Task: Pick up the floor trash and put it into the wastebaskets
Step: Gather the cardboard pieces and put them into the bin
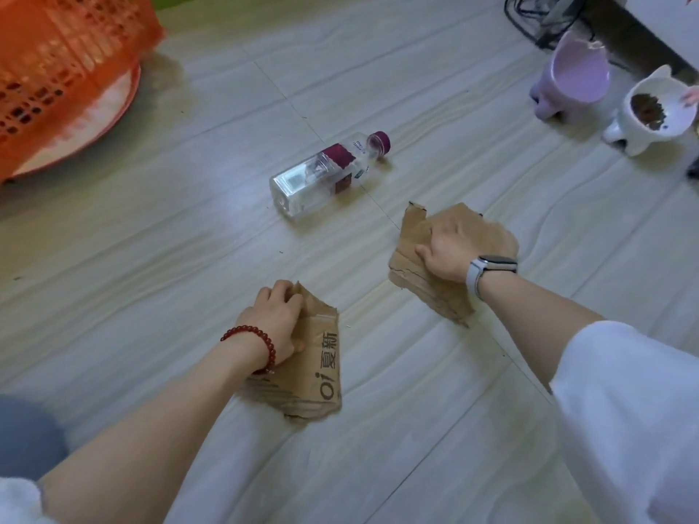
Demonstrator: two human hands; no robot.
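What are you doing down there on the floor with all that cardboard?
Picking up trash. The left hand grips a printed cardboard scrap, and the right hand grips a plain cardboard scrap. Both scraps are still down at the tiled floor. A clear plastic bottle with a purple cap lies on its side just beyond, untouched.

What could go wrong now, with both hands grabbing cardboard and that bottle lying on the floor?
1. The plastic bottle lies on its side just past both hands, so a nudge could roll it away.
2. The left hand and right hand each grip a torn cardboard piece; ragged edges might shed scraps.
3. The white pet bowl holding food sits near the right arm; a wide swing could tip it.
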